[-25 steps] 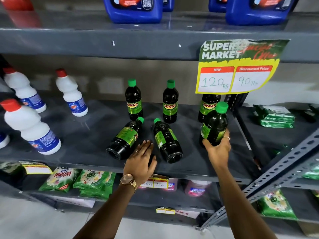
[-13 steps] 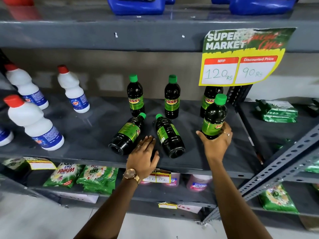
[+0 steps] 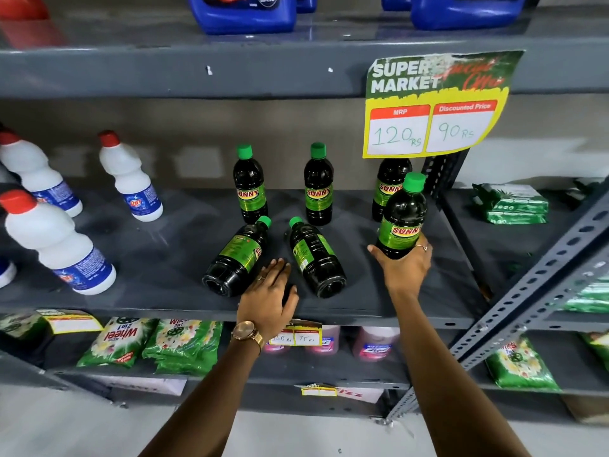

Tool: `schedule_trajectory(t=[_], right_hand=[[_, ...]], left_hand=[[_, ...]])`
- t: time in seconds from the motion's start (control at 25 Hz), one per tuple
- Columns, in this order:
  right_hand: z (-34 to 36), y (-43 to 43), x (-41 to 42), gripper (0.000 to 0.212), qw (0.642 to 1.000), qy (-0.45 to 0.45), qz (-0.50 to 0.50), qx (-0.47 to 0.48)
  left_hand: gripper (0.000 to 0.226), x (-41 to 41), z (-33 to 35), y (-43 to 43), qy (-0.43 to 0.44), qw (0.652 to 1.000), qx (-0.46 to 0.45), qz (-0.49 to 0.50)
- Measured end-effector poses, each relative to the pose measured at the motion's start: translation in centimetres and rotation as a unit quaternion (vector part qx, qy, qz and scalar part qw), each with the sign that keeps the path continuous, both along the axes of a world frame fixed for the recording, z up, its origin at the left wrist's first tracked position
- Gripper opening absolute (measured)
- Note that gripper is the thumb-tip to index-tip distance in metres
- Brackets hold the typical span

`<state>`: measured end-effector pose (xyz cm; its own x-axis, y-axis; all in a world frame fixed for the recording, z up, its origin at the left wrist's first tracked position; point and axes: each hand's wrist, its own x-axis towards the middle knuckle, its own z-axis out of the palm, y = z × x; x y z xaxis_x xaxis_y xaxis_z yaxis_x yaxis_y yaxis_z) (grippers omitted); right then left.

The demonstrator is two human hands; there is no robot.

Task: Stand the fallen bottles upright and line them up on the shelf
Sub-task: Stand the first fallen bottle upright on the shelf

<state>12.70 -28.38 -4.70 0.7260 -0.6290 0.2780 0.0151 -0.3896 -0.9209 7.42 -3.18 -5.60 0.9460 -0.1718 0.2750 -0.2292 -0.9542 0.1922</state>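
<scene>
Dark Sunny bottles with green caps stand on the grey shelf (image 3: 138, 258). Three are upright at the back: one (image 3: 249, 189), a second (image 3: 318, 189) and a third (image 3: 389, 189) partly behind a price sign. Two lie on their sides with caps pointing back: the left fallen bottle (image 3: 235, 258) and the right fallen bottle (image 3: 316, 258). My left hand (image 3: 268, 298) rests flat, fingers apart, between the two fallen bottles, touching the left one. My right hand (image 3: 403, 268) grips the base of a fourth upright bottle (image 3: 402, 219) in front of the third.
White bleach bottles (image 3: 56, 245) with red caps stand at the left. A yellow price sign (image 3: 431, 107) hangs from the upper shelf. A slotted metal upright (image 3: 527, 291) runs diagonally at right. Green detergent packs (image 3: 155, 344) fill the lower shelf; blue jugs (image 3: 244, 11) sit above.
My right hand has turned its bottle more upright and moved it slightly back, label now facing me. My left hand stays between the fallen bottles, barely shifted.
</scene>
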Motion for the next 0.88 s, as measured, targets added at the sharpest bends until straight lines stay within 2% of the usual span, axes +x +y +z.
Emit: schedule_trajectory(t=[0.28, 0.48, 0.72, 0.8, 0.88], right_hand=[[-0.6, -1.6, -4.1, 0.078, 0.995, 0.046, 0.016, -0.083], [-2.1, -1.5, -9.6, 0.08, 0.998, 0.027, -0.004, -0.065], [-2.3, -1.1, -10.5, 0.09, 0.998, 0.031, -0.005, -0.058], [-2.1, -0.8, -10.8, 0.098, 0.998, 0.037, 0.002, -0.05], [-2.0, 0.1, -11.8, 0.11, 1.0, 0.024, -0.005, -0.007]], left_hand=[[0.055, -0.1, 0.3, 0.0, 0.001, 1.0, 0.008, -0.004], [0.06, -0.2, 0.6, -0.3, 0.001, 1.0, 0.016, -0.008], [0.061, -0.3, 0.7, -0.2, 0.019, 1.0, 0.002, -0.011], [0.057, -0.3, 0.9, -0.1, 0.043, 0.998, -0.03, -0.024], [0.05, -0.5, 1.4, 0.3, 0.071, 0.991, -0.102, -0.039]])
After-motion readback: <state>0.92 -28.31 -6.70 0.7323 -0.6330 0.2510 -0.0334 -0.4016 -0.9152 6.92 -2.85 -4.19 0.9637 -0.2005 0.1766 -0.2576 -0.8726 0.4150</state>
